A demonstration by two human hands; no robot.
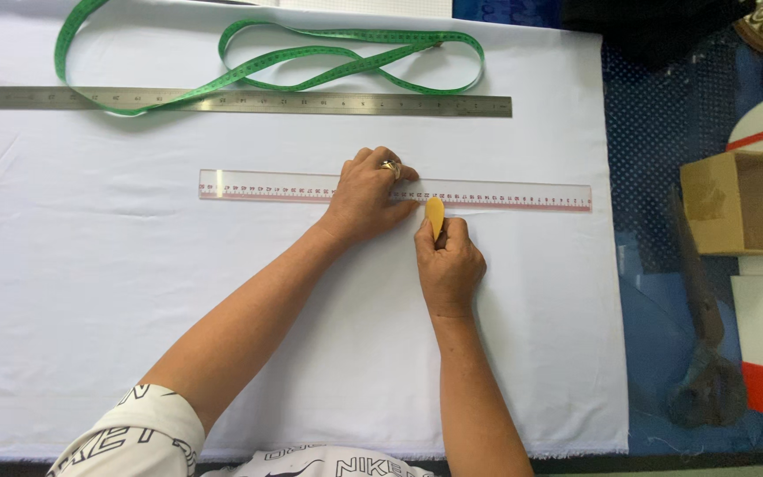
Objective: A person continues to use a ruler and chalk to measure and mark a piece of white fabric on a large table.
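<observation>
The left hand (366,196) lies flat on the clear ruler (505,194) and presses it down on the white cloth (134,291). Its grip is open, with the fingers spread on top of the ruler. The right hand (449,263) has its grip closed on a yellow chalk piece (434,215). The chalk tip touches the lower edge of the clear ruler, just beside the left hand.

The ruler could slide if the left hand pushes too softly. Then the line would come out crooked. The cloth could also bunch up under the chalk, because it is thin and has soft folds.

I count two rulers: the clear one and a long metal ruler (311,103) near the top. There is one green tape measure (346,62), one chalk piece, one cardboard box (739,203) and one pair of dark scissors (704,344) on the blue tabletop (655,132).
</observation>
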